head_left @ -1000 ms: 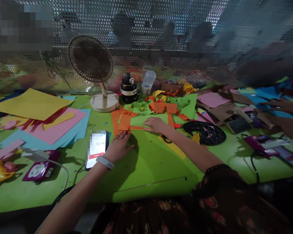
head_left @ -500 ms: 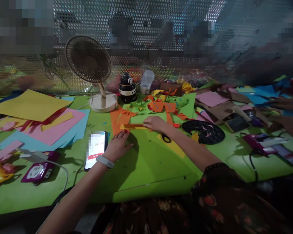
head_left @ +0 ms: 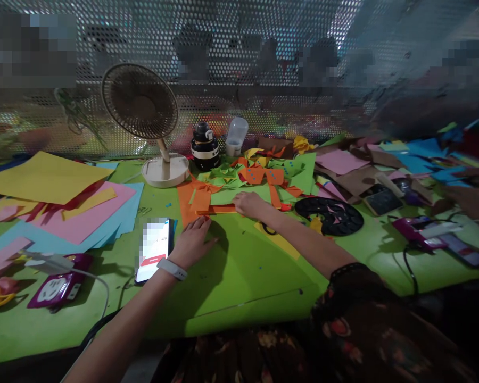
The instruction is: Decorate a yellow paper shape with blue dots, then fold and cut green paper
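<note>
My left hand (head_left: 192, 242) lies flat, fingers stretched out, on a large green paper sheet (head_left: 239, 266) beside a lit phone (head_left: 154, 249). A white band sits on that wrist. My right hand (head_left: 248, 204) reaches forward and presses on the edge of an orange folded paper piece (head_left: 207, 204) at the far end of the green sheet; its fingers are curled down on the paper. Beyond lie more orange and green folded paper pieces (head_left: 259, 175).
A small desk fan (head_left: 143, 114), a black jar (head_left: 204, 146) and a clear cup (head_left: 235, 137) stand at the back. Stacked yellow, pink and blue sheets (head_left: 64, 207) lie left. A black round disc (head_left: 329, 215), scissors (head_left: 268, 229), phones and another person's hands (head_left: 473, 199) are on the right.
My right hand has pressed the orange paper flatter against the table; the raised strip seen half a second ago is down. The view shifted slightly. My left hand has stayed put.
</note>
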Motion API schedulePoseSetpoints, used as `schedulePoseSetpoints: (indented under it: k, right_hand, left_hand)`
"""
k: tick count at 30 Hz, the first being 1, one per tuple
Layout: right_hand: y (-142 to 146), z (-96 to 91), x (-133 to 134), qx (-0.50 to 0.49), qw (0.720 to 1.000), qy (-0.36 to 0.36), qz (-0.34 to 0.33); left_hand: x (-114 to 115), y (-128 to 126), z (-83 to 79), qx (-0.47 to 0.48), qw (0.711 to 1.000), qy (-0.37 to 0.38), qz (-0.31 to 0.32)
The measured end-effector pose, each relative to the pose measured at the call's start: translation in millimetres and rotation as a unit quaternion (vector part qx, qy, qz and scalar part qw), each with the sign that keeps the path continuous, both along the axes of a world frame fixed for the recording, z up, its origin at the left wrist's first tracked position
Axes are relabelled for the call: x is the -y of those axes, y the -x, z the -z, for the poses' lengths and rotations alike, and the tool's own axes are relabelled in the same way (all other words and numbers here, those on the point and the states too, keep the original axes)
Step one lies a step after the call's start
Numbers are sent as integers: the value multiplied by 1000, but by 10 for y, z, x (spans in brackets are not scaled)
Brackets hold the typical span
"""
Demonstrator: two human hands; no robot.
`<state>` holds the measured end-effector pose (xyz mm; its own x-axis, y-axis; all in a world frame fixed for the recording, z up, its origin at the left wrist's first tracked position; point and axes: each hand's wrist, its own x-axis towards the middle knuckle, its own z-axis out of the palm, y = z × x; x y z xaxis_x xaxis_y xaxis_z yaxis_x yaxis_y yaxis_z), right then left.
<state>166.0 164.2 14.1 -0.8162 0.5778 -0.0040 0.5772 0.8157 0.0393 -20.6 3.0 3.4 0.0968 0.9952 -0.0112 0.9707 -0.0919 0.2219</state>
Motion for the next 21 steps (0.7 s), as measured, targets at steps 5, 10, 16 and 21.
schedulePoseSetpoints:
  k: [5,10,16,21]
  right_hand:
    - [18,-420,-149,-80,989,-70,105]
    - [-12,-838,-330,-238,943,-130,193]
    - [-162,-789,124,-216,967,-129,48]
    - [-278,-499,853,-137,978,-156,-38]
  left_hand:
    - [-59,-136,-73,-8,1000,2,16]
    - [-224,-278,46,-4,999,-7,35]
    - [-296,-224,152,22,1000,4,10]
    - [143,-231,-163,36,977,-212,12]
